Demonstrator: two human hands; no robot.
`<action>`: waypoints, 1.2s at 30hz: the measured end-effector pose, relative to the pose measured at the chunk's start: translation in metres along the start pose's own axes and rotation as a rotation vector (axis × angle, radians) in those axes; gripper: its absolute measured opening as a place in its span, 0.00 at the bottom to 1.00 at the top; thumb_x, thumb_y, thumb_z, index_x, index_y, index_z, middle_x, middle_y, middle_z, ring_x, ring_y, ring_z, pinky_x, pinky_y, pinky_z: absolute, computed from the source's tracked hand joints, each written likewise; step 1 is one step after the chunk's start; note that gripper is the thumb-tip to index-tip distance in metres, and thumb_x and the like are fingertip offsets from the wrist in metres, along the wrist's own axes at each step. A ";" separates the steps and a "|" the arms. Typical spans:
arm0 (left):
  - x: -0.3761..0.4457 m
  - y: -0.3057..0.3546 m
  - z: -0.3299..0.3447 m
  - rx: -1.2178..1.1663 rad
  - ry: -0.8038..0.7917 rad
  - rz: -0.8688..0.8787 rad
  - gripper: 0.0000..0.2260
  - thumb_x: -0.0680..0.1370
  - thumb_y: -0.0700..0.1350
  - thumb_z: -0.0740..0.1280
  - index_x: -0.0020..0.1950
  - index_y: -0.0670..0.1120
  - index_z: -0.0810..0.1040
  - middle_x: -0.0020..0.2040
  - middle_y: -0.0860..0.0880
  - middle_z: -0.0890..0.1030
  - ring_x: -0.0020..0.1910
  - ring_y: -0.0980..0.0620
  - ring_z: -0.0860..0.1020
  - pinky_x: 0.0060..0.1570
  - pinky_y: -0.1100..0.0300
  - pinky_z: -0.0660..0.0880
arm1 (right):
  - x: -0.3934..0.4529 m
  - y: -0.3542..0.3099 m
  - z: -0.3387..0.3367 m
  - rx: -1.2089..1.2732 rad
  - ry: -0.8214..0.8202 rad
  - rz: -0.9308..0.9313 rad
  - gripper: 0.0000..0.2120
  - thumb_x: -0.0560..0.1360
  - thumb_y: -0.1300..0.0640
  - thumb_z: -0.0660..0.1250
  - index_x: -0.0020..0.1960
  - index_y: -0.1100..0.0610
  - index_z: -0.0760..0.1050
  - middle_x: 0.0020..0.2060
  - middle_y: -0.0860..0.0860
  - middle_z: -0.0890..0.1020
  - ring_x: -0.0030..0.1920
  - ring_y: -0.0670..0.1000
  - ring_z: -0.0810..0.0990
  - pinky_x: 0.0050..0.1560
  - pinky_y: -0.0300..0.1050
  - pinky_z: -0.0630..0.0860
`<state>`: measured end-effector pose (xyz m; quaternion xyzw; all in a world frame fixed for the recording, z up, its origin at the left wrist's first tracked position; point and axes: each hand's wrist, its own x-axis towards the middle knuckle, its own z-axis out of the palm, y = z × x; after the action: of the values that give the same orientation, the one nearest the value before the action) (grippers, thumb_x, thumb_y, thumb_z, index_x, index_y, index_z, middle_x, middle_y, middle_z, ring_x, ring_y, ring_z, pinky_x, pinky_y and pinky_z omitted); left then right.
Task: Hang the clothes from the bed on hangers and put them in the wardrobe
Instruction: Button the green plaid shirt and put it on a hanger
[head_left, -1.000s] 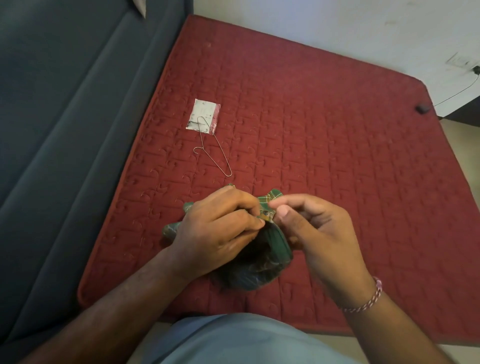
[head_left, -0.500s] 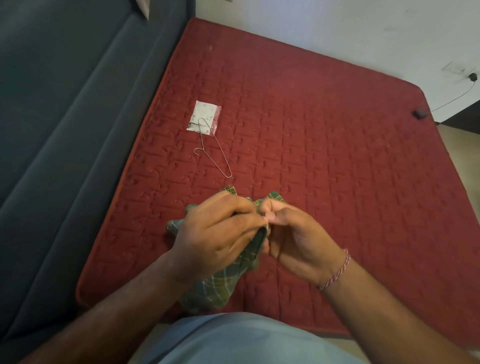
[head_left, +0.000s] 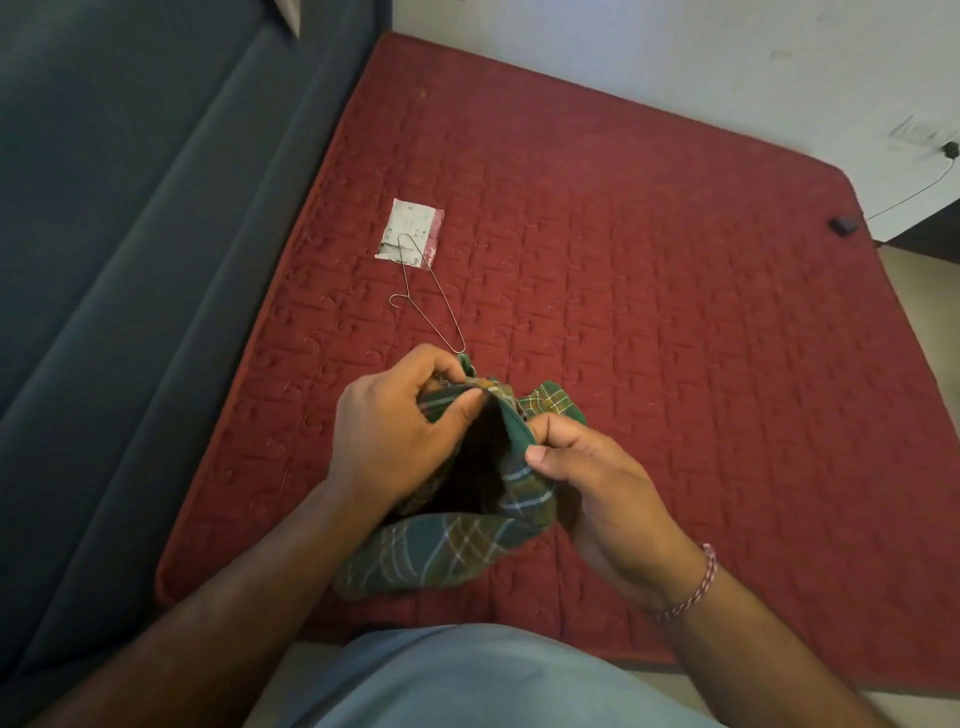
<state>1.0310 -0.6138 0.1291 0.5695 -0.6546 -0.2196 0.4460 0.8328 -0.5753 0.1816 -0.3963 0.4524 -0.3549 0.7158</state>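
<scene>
A small green plaid garment (head_left: 452, 551) is held above the near edge of the red quilted bed (head_left: 649, 322). My left hand (head_left: 395, 436) pinches its left edge and my right hand (head_left: 597, 483) pinches the right edge, holding an opening apart with a dark inside showing. A thin wire hanger (head_left: 428, 296) lies on the bed just beyond my left hand, apart from it. The wardrobe is out of view.
A white and red packet (head_left: 411, 233) lies under the far end of the hanger. A dark blue sofa (head_left: 130, 260) borders the bed on the left. A small black object (head_left: 844, 226) sits at the bed's far right corner, near a wall socket with a cable (head_left: 940, 161).
My hands, pressed together half a second ago, have drawn apart and spread the garment's opening. More of the plaid cloth now hangs below my hands.
</scene>
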 end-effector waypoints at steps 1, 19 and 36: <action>0.001 -0.010 -0.001 0.022 -0.084 -0.052 0.12 0.74 0.60 0.73 0.43 0.53 0.79 0.34 0.57 0.81 0.32 0.58 0.80 0.32 0.54 0.77 | 0.001 -0.005 -0.005 -0.030 0.000 0.019 0.04 0.77 0.59 0.66 0.45 0.60 0.75 0.35 0.56 0.75 0.34 0.49 0.72 0.35 0.42 0.71; 0.006 -0.079 -0.051 0.012 -0.487 0.115 0.11 0.77 0.39 0.75 0.58 0.49 0.87 0.48 0.60 0.84 0.50 0.61 0.83 0.53 0.64 0.79 | 0.014 -0.013 -0.085 -0.826 0.039 0.083 0.07 0.73 0.55 0.79 0.41 0.55 0.83 0.32 0.56 0.81 0.34 0.51 0.79 0.38 0.51 0.79; 0.000 0.004 -0.031 -0.099 0.153 0.387 0.03 0.75 0.35 0.77 0.48 0.38 0.86 0.50 0.45 0.86 0.47 0.45 0.84 0.47 0.47 0.79 | -0.006 -0.023 -0.062 -0.080 -0.112 0.002 0.08 0.76 0.63 0.72 0.52 0.66 0.80 0.44 0.60 0.80 0.44 0.55 0.77 0.48 0.44 0.76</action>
<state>1.0550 -0.6062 0.1478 0.4257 -0.7043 -0.1180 0.5557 0.7700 -0.5957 0.1874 -0.4435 0.4259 -0.3131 0.7237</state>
